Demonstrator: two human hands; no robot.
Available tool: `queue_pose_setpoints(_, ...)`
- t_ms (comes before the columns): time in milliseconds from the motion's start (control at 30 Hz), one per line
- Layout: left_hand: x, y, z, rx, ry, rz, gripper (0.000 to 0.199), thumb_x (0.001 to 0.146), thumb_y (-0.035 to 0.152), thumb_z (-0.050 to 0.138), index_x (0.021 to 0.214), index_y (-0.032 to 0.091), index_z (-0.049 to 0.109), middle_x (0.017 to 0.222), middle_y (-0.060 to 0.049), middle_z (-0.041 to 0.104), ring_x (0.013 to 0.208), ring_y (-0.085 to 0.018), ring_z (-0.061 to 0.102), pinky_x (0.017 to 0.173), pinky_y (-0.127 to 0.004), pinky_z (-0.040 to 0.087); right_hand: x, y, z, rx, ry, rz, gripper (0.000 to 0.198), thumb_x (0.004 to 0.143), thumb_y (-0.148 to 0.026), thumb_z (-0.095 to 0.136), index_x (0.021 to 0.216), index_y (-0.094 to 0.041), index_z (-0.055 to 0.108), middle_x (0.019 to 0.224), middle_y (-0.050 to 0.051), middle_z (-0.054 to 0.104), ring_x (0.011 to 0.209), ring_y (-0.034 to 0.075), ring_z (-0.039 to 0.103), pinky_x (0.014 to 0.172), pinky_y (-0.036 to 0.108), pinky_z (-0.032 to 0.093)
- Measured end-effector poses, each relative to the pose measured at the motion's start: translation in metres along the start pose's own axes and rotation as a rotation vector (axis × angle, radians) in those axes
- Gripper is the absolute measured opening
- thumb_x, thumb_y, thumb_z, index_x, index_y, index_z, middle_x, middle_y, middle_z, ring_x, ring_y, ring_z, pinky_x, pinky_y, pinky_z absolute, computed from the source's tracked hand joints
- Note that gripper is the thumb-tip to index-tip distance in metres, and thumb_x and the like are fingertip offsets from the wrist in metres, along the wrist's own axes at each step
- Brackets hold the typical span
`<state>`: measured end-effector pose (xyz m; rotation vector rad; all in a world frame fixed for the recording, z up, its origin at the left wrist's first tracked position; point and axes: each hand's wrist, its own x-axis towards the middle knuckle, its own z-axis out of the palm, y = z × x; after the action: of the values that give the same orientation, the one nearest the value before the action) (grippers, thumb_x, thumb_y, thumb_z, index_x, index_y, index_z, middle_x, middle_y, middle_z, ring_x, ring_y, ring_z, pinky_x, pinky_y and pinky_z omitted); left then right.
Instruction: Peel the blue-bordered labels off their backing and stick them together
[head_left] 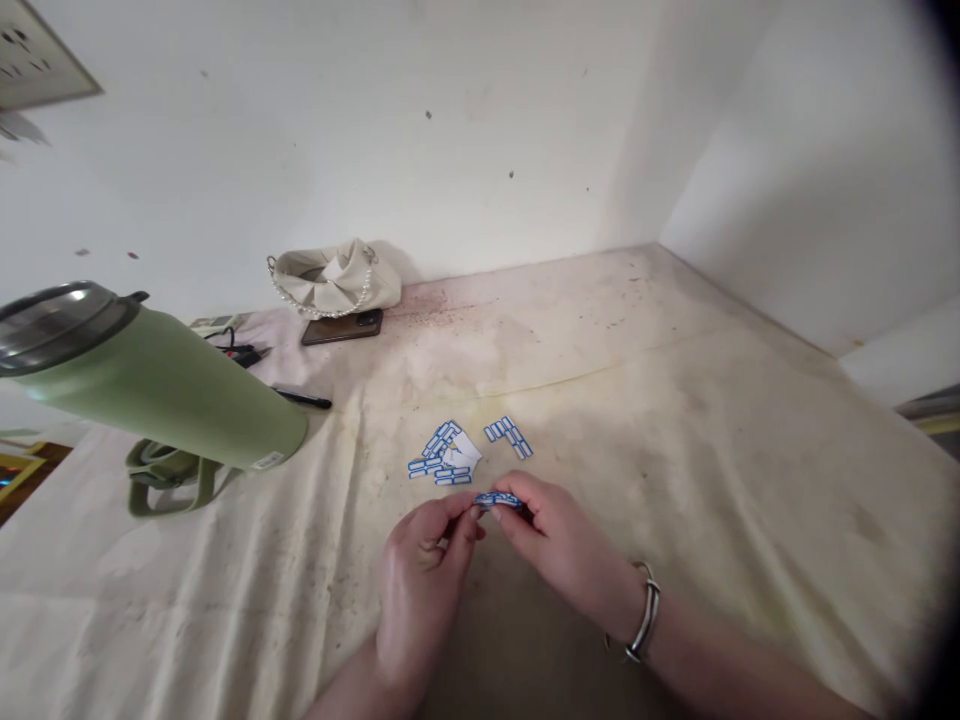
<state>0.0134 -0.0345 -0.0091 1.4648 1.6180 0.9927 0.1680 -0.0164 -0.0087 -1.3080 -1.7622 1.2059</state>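
Between both hands is a small, flat blue-and-white piece [496, 499], held just above the cloth. My left hand [429, 560] pinches its left end with thumb and fingertips. At its right end, the thumb and fingers of my right hand [559, 540] close on it. Fingers cover part of it, so its full shape is hidden. Just beyond the hands lies a loose pile of blue-outlined white cutouts [442, 460] with a brick-like pattern, overlapping a plain white piece [466, 450]. A separate similar cutout [510, 436] lies to the right of that pile.
A creased beige cloth [637, 420] covers the table. On the left stand a tall green tumbler [172, 375] and a green handled lid [171, 480]. Farther back are a black pen [301, 398], a brown phone [341, 328] and a white handbag [337, 275] against the wall.
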Motion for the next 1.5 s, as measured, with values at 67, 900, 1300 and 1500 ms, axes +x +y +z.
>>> queue_pose_setpoints(67,0.001,0.0,0.0,0.01,0.004,0.046,0.013,0.077,0.026,0.062,0.085,0.024,0.072,0.078,-0.003,0.07,0.072,-0.019,0.063,0.068,-0.028,0.047,0.0,0.0,0.0,-0.006,-0.002,-0.007,0.011,0.085,-0.02,0.047,0.081,-0.019,0.057,0.07,-0.002,0.058,0.063,0.012,0.051,0.056,0.023,0.037)
queue_pose_setpoints(900,0.001,0.005,0.002,-1.012,-0.279,-0.537,0.01,0.076,0.019,0.066,0.074,0.014,0.057,0.06,0.003,0.054,0.052,-0.005,0.046,0.052,-0.017,0.036,-0.001,0.001,-0.004,0.339,-0.091,-0.066,0.029,0.079,-0.02,0.059,0.108,-0.023,0.054,0.089,0.001,0.061,0.074,0.014,0.06,0.064,0.026,0.049)
queue_pose_setpoints(1300,0.01,-0.001,-0.003,-0.945,0.069,-0.464,0.018,0.07,0.024,0.07,0.07,0.016,0.054,0.06,0.004,0.053,0.05,-0.005,0.043,0.046,-0.015,0.035,0.043,0.042,-0.023,-0.728,0.444,0.106,0.029,0.073,-0.038,0.065,0.095,-0.02,0.063,0.101,0.009,0.059,0.1,0.029,0.045,0.084,0.039,0.035)
queue_pose_setpoints(1500,0.009,-0.003,0.001,-0.899,0.04,-0.436,0.019,0.07,0.027,0.07,0.071,0.016,0.054,0.061,0.004,0.054,0.049,-0.005,0.042,0.046,-0.015,0.034,0.045,0.04,-0.018,-0.623,0.428,0.148,0.013,0.068,-0.031,0.069,0.071,-0.02,0.062,0.096,0.007,0.059,0.097,0.027,0.045,0.077,0.036,0.032)
